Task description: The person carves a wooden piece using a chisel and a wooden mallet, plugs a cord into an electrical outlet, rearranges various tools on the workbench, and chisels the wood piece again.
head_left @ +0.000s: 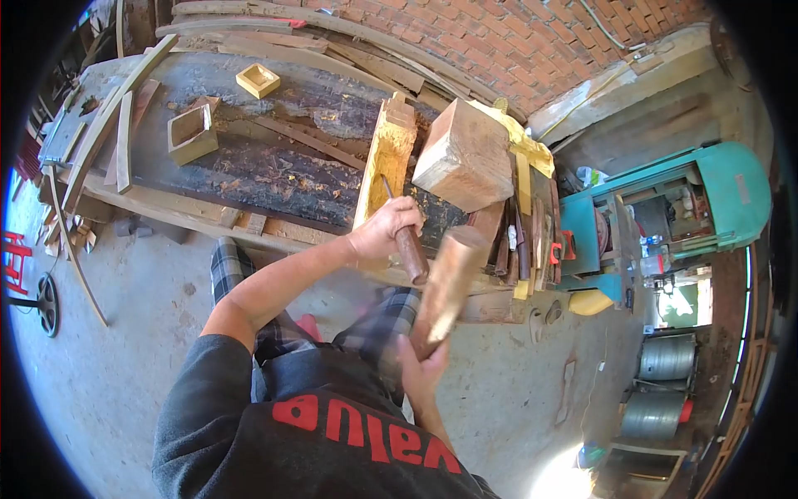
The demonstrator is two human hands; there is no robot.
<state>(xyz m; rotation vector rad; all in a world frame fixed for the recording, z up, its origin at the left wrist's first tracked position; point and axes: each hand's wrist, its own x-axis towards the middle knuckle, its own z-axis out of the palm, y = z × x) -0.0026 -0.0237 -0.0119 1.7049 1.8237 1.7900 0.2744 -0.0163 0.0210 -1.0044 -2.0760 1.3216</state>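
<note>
My left hand (389,226) is wrapped round a wood chisel (411,258); its brown handle sticks out toward me. The thin blade runs into the hollowed face of a yellow wooden piece (391,137) on the bench. My right hand (422,368) grips the lower end of a round wooden mallet (450,287), slightly blurred. The mallet's head is close to the end of the chisel handle; whether they touch I cannot tell. Right of the yellow piece sits a large wooden block (467,156).
Two small hollowed wooden boxes, one square (193,135) and one shallow (258,80), rest on the dark bench (283,179). Long boards (125,108) lie at its left end. Several tools (522,241) line the right side, near a green machine (736,195).
</note>
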